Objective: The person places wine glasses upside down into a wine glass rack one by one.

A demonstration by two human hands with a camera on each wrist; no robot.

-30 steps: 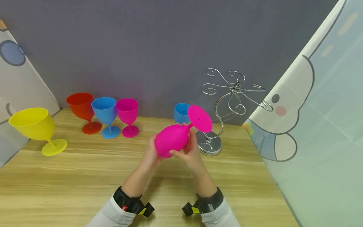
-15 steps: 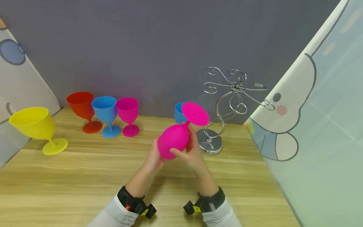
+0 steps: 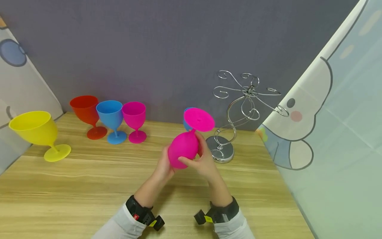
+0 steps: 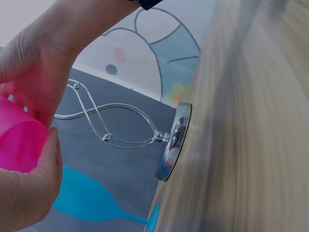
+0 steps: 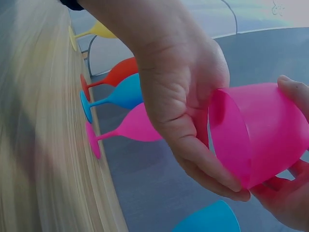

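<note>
A pink plastic goblet (image 3: 183, 150) is held tilted and nearly upside down above the table, its round foot (image 3: 199, 119) uppermost. My left hand (image 3: 164, 166) grips the bowl from the left near the rim, its fingers partly hidden behind it. From the right, my right hand (image 3: 206, 163) holds the same bowl, thumb across the front and the other fingers behind. The right wrist view shows the goblet's open mouth (image 5: 231, 140) between both hands. Just behind, partly covered by the goblet's foot, stands a blue goblet (image 4: 89, 195) on the table.
Yellow (image 3: 35, 127), red (image 3: 86, 111), blue (image 3: 110, 114) and pink (image 3: 134, 114) goblets stand upright at the left. A silver wire stand (image 3: 220, 151) with curled arms rises behind my right hand. A grey wall (image 3: 167, 56) closes the back of the wooden table (image 3: 104, 186).
The pink goblet has turned more upside down in both hands, its foot swinging left and covering more of the blue goblet behind. Both hands keep their hold.
</note>
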